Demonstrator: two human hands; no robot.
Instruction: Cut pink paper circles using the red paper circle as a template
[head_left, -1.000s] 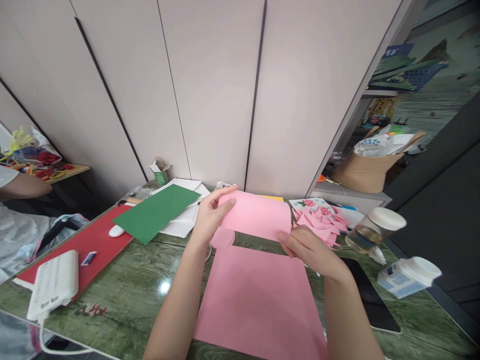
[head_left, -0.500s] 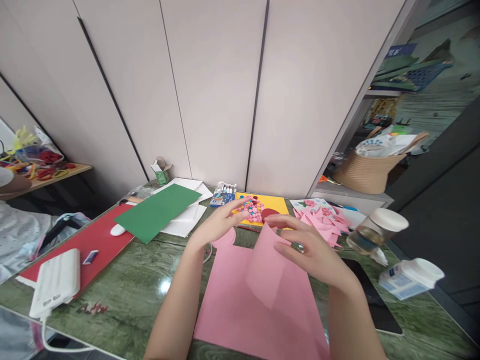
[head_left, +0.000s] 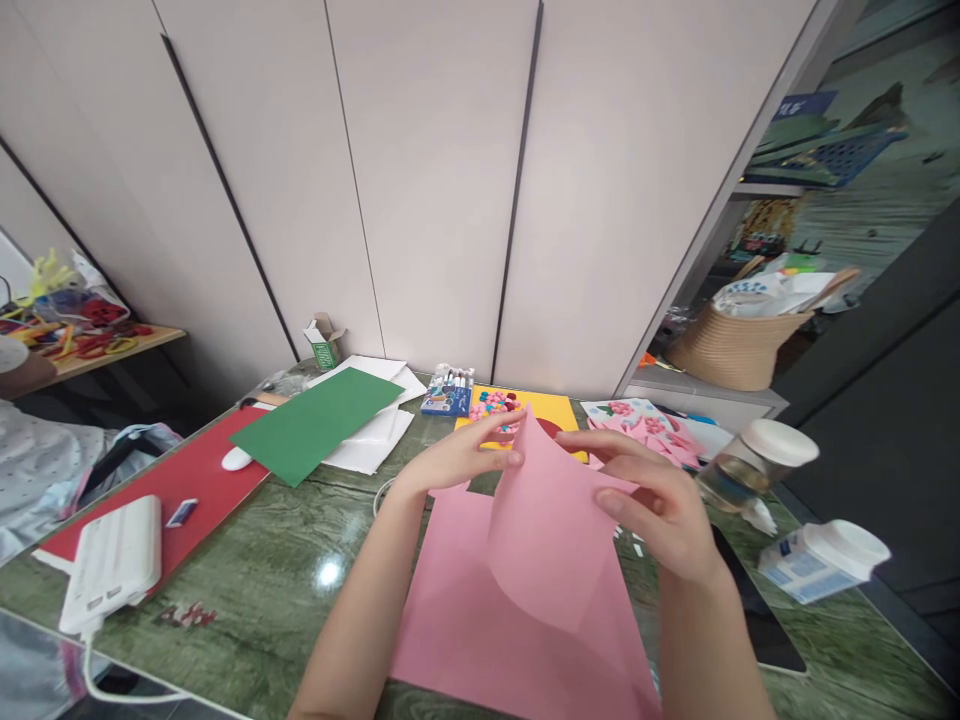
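A large pink paper sheet (head_left: 517,590) lies on the green marble table (head_left: 285,570) in front of me. Its far part is curled up and toward me. My left hand (head_left: 461,462) pinches the raised far edge on the left. My right hand (head_left: 651,500) grips the same raised edge on the right, fingers over the paper. Behind the fold lies a yellow sheet (head_left: 555,408) with coloured pompoms (head_left: 493,404) on it.
A green sheet (head_left: 315,422), white papers (head_left: 375,440) and a red mat (head_left: 161,490) lie at left, with a white power bank (head_left: 112,565). A marker box (head_left: 448,394) sits at the back. Pink cut-outs (head_left: 660,432), a glass jar (head_left: 742,462), a white bottle (head_left: 821,560) and a black tablet (head_left: 757,620) lie at right.
The held pink piece was lifted flat at the far side; both hands have since brought its edge up and toward me, curling it over. The yellow sheet and markers behind came into view.
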